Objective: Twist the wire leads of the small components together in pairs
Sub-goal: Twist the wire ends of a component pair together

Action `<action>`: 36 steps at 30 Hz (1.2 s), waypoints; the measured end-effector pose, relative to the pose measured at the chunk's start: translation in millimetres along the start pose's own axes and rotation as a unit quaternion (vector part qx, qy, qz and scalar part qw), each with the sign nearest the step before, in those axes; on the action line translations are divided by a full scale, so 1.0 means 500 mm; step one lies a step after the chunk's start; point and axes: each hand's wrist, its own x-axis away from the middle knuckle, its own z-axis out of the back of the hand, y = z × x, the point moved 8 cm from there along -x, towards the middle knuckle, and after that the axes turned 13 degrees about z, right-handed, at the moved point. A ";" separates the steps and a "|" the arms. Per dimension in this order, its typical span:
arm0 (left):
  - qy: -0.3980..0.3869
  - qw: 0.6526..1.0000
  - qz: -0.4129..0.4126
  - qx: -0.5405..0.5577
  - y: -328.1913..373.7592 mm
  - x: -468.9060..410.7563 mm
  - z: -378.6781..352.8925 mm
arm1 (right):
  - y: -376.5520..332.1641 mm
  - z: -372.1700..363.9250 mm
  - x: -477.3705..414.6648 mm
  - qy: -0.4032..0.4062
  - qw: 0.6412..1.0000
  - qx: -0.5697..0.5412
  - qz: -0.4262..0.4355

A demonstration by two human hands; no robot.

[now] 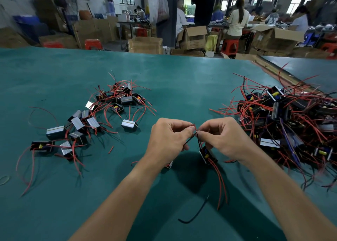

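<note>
Centre frame, over the worktop (182, 80): left hand (169, 140) and right hand (224, 138), fingers curled, both pinching the leads (195, 130) where red and black cross between the thumbs. Component (207, 155) hangs just below right hand, red wires trailing down-frame. Big heap (284, 113) at right edge; smaller scatter (77, 122) at left.

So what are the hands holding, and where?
The left hand and right hand both pinch the wire leads near their tips; a small component hangs below.

teal table (164, 73), red wire leads (221, 182), black components (207, 154)
</note>
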 end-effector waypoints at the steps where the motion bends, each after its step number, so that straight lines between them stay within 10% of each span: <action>1: -0.008 1.000 -0.001 -0.002 -0.001 0.000 -0.003 | 0.000 -0.001 0.000 -0.003 1.000 -0.005 -0.002; 36: -0.065 0.997 -0.018 -0.023 -0.003 -0.002 -0.024 | -0.028 0.014 -0.004 0.030 0.999 -0.021 0.036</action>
